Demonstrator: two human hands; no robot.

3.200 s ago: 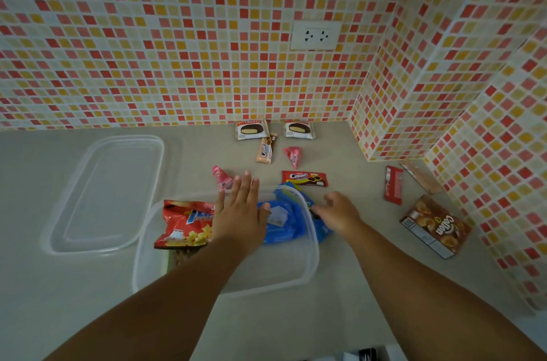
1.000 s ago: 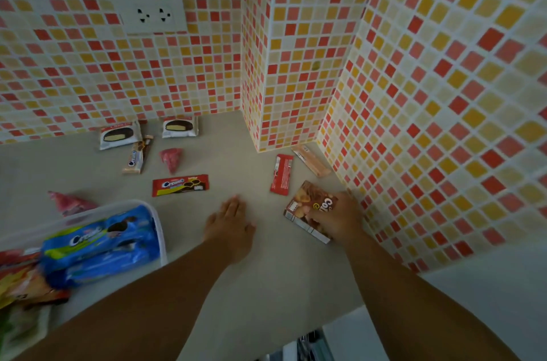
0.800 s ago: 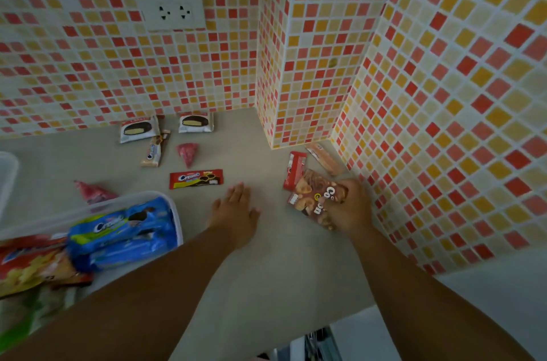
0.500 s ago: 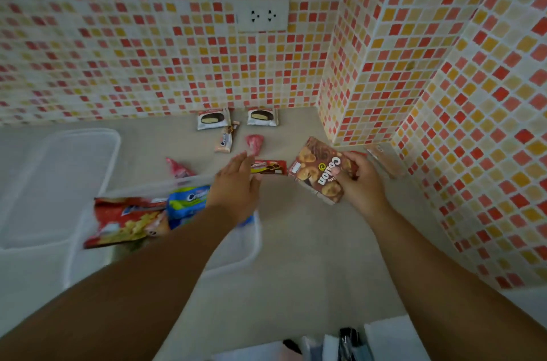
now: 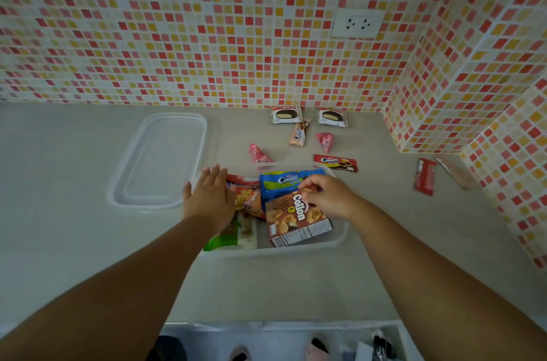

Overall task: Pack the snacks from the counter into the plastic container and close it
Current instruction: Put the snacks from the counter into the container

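Brown Collon box [image 5: 297, 217] moved from counter by right wall into plastic container [image 5: 340, 238], now resting tilted atop blue Cream-O packs [image 5: 288, 181]. Your right hand [image 5: 331, 198] pinches box's top edge, fingers curled. Your left hand [image 5: 210, 201] lies flat, fingers straight and close together, on red chip bag [image 5: 248, 198] at container's left side. Advice: press box flat before letting go, keep left hand steadying. Lid [image 5: 161, 161] waits left; small snacks wait behind on counter [image 5: 74, 212].

The wall [image 5: 207, 35] is a mosaic of red, orange, yellow and cream tiles. The Collon box [image 5: 296, 217] is brown, the cookie pack [image 5: 288, 181] blue and green, the counter [image 5: 74, 168] plain grey-beige.
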